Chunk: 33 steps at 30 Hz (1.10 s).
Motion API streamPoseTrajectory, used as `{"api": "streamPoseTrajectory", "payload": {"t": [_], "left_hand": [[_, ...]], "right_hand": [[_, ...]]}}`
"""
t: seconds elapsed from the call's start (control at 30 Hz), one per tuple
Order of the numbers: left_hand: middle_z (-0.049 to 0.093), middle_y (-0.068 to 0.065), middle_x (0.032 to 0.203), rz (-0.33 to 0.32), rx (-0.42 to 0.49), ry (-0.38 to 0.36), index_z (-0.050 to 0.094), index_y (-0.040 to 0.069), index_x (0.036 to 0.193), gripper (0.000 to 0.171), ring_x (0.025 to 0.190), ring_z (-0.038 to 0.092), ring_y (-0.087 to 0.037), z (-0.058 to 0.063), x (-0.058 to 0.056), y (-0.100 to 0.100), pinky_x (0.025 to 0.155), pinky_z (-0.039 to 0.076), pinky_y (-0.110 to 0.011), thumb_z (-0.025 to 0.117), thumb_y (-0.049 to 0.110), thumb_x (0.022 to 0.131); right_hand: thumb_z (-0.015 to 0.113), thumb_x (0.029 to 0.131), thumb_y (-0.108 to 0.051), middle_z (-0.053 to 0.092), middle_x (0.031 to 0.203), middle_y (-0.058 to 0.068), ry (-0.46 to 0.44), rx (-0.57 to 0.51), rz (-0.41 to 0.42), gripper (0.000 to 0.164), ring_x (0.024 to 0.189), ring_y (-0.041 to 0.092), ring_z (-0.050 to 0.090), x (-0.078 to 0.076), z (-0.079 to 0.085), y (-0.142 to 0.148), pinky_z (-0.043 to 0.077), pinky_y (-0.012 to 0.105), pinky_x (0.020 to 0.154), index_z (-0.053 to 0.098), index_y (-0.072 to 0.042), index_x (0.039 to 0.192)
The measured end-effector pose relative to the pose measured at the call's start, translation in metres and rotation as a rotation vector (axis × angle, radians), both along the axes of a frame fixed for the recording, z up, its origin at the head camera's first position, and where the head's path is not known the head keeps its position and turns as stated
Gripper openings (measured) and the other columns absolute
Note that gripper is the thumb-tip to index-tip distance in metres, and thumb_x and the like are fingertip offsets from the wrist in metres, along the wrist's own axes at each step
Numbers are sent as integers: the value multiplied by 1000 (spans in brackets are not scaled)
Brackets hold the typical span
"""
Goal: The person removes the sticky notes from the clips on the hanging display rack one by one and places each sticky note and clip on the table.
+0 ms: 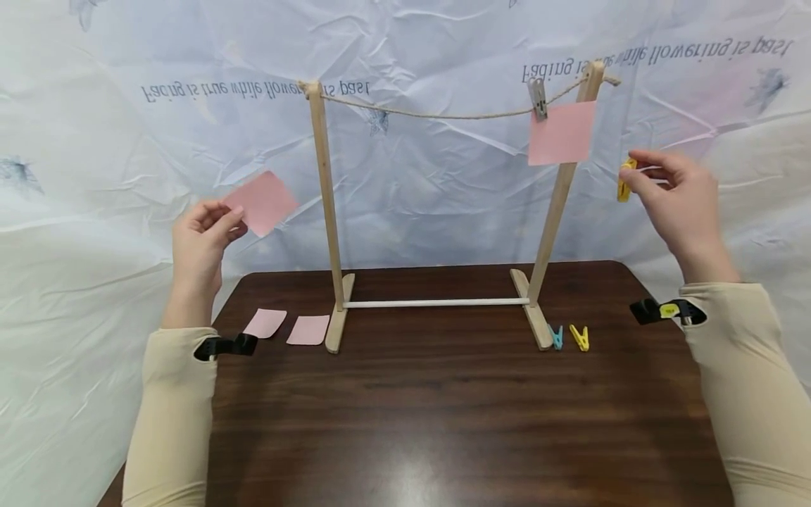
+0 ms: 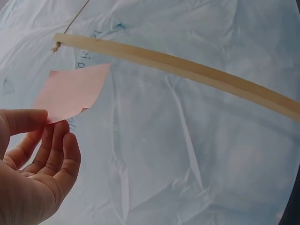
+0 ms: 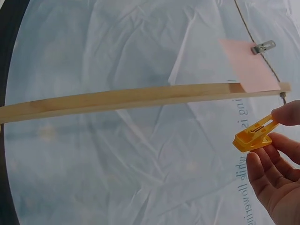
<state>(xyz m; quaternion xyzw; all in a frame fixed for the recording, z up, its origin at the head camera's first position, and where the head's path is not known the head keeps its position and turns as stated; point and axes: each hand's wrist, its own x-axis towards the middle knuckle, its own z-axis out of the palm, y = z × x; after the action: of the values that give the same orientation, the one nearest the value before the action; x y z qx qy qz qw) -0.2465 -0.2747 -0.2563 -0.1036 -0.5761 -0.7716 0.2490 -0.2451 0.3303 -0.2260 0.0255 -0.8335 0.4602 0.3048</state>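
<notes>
Between thumb and fingers, my left hand [image 1: 199,236] pinches a pink paper square [image 1: 266,203] by its lower edge, left of the wooden stand. My right hand [image 1: 681,193] pinches a yellow clothespin [image 1: 626,180] by its handles, right of the stand; in the right wrist view the clothespin [image 3: 255,134] points away from the fingers. A string [image 1: 437,115] runs between the two posts of the stand [image 1: 326,190]. Near the right post, a grey metallic clip [image 1: 538,98] holds another pink paper [image 1: 561,134] on the string by its upper left corner.
Two pink papers, a left one [image 1: 265,323] and a right one [image 1: 308,330], lie on the dark table [image 1: 405,408] by the stand's left foot. Beside the right foot lie a blue clothespin [image 1: 556,337] and a yellow one [image 1: 579,338]. A white bar [image 1: 437,303] joins the posts low down.
</notes>
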Motion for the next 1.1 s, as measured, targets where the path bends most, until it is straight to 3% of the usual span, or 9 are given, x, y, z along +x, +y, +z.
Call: {"api": "streamPoseTrajectory", "payload": {"t": [0.27,0.43,0.7,0.9,1.1], "left_hand": [[69,-3,86,-25,-121,-76,72,0,93,1,75,66,-12,-22,2,-10,69,58,-20,72,1,92],[70,1,88,-21,-230,-131,75,5,94,6,76,65,-9,-36,4,-17,69,57,-18,70,3,94],[72,10,87,47,-521,-238,74,2,105,14,72,65,-3,-58,8,-26,65,54,-15,71,11,94],[70,15,88,2,-695,-306,67,-6,111,26,75,65,-3,-74,14,-31,69,56,-19,69,17,97],[66,14,90,-35,-780,-391,64,-9,116,39,79,63,-7,-89,19,-37,71,56,-20,69,25,98]], "right_hand": [[70,96,-32,57,104,-25,-25,45,-23,41,93,-9,54,-1,-25,12,39,10,80,68,-15,133],[70,96,-31,57,101,-25,-23,60,-26,43,90,-10,54,-2,-41,20,39,9,78,67,-9,133],[67,98,-36,55,105,-23,-107,89,-46,51,91,-11,51,-3,-68,35,38,9,74,62,-4,137],[64,98,-42,55,109,-19,-190,128,-68,56,88,-11,48,2,-88,46,38,13,70,59,-6,141],[60,98,-51,54,112,-12,-274,195,-78,63,87,-12,43,5,-108,55,39,19,69,57,-7,143]]}}
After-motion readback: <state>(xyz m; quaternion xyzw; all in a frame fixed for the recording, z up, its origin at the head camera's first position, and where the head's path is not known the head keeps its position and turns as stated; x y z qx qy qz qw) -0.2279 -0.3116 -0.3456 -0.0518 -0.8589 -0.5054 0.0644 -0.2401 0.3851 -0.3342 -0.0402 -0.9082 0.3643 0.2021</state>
